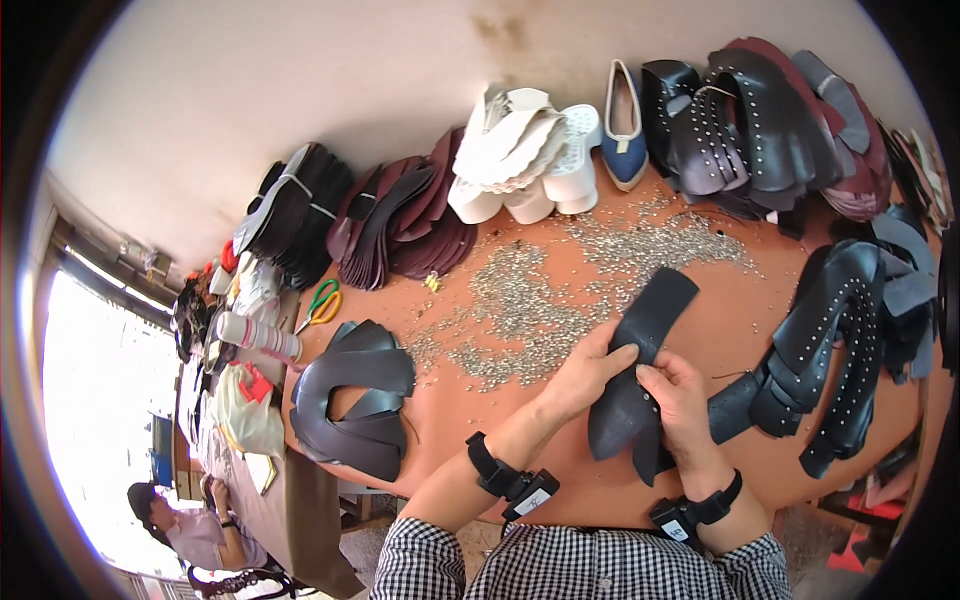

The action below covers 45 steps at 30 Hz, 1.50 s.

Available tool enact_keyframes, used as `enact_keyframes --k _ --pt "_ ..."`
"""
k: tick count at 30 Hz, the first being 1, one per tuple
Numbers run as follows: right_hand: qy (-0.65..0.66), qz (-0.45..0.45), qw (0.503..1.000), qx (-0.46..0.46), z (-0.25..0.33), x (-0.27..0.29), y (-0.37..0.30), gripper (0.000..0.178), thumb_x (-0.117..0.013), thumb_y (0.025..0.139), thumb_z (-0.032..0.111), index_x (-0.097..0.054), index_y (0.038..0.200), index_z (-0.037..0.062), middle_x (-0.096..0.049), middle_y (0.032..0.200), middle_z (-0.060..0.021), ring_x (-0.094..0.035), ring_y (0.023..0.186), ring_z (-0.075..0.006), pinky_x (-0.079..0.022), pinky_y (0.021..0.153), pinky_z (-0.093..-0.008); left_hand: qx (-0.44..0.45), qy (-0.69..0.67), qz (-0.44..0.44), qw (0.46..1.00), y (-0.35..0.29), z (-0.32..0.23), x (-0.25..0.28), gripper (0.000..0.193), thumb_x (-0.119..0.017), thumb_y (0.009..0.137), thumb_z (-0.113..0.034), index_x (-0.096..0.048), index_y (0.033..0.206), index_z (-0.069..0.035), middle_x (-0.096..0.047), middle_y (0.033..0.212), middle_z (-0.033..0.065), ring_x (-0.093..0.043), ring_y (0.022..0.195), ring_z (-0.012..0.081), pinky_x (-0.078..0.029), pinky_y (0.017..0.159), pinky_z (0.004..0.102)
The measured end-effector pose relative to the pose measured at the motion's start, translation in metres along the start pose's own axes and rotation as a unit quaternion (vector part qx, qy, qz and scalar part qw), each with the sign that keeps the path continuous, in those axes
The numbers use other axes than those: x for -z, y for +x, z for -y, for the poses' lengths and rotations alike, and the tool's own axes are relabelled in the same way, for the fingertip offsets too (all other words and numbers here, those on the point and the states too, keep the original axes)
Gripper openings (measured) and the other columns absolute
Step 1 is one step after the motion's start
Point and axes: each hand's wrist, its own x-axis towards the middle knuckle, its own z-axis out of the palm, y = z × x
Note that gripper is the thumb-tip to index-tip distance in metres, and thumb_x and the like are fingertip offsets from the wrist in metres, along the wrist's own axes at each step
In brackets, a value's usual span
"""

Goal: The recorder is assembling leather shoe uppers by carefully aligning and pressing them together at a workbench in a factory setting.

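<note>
Your left hand [585, 372] lies flat with its fingers stretched over the dark leather upper piece [640, 355], pressing it to the orange table [480, 420]. Your right hand [680, 405] curls shut on the same piece, pinching its middle edge. The piece sits near the table's front edge, just below the scatter of silver studs [540, 300]. Far left, a white cylindrical bottle [255, 335] with a red-patterned label lies near green-handled scissors [322, 303].
</note>
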Motion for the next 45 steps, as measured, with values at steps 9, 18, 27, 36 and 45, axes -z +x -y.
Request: enact_keyframes --k 9,18,27,36,45 --pt "-0.037 -0.012 0.998 0.058 -0.010 0.009 0.005 0.007 -0.051 0.079 -0.002 -0.055 0.084 0.0010 -0.056 0.071 0.0008 -0.051 0.062 -0.0044 -0.042 0.059 -0.0181 -0.103 0.243 -0.261 0.928 -0.018 -0.006 0.126 0.014 -0.057 0.079 -0.005 -0.061 0.091 0.001 -0.058 0.075 0.0015 -0.054 0.067 0.0074 -0.043 0.058 0.0216" --pt "-0.007 -0.051 0.996 0.072 -0.013 -0.006 0.007 0.015 -0.053 0.078 -0.004 -0.054 0.092 0.0026 -0.057 0.077 -0.0021 -0.054 0.067 -0.0081 -0.045 0.064 -0.0214 -0.069 0.502 -0.258 0.823 -0.028 -0.010 0.156 0.013 -0.057 0.074 -0.012 -0.063 0.080 -0.003 -0.061 0.070 0.0128 -0.059 0.066 0.0260 -0.045 0.061 0.0348" --pt "0.065 -0.018 0.998 0.018 -0.015 0.006 0.008 0.011 -0.052 0.077 -0.003 -0.052 0.086 0.0023 -0.058 0.073 -0.0058 -0.056 0.062 -0.0112 -0.046 0.058 -0.0226 -0.076 0.527 -0.250 0.809 -0.035 -0.011 0.158 0.009 -0.059 0.071 -0.008 -0.062 0.078 -0.004 -0.059 0.080 0.0140 -0.058 0.076 0.0283 -0.045 0.067 0.0371" --pt "0.055 -0.007 0.998 0.000 -0.016 0.008 0.008 0.010 -0.053 0.076 -0.004 -0.053 0.084 0.0023 -0.058 0.073 -0.0064 -0.056 0.063 -0.0117 -0.047 0.059 -0.0240 -0.061 0.542 -0.188 0.817 -0.047 -0.017 0.155 0.013 -0.061 0.071 -0.004 -0.062 0.083 0.000 -0.057 0.078 0.0113 -0.057 0.071 0.0227 -0.046 0.065 0.0319" --pt "0.039 -0.009 0.999 -0.029 -0.009 0.002 0.006 0.009 -0.054 0.077 -0.003 -0.053 0.084 0.0022 -0.058 0.076 -0.0060 -0.057 0.065 -0.0123 -0.047 0.061 -0.0247 -0.126 0.579 -0.164 0.789 -0.046 -0.016 0.153 0.007 -0.060 0.071 -0.003 -0.060 0.078 0.000 -0.055 0.077 0.0101 -0.056 0.071 0.0246 -0.045 0.063 0.0340"
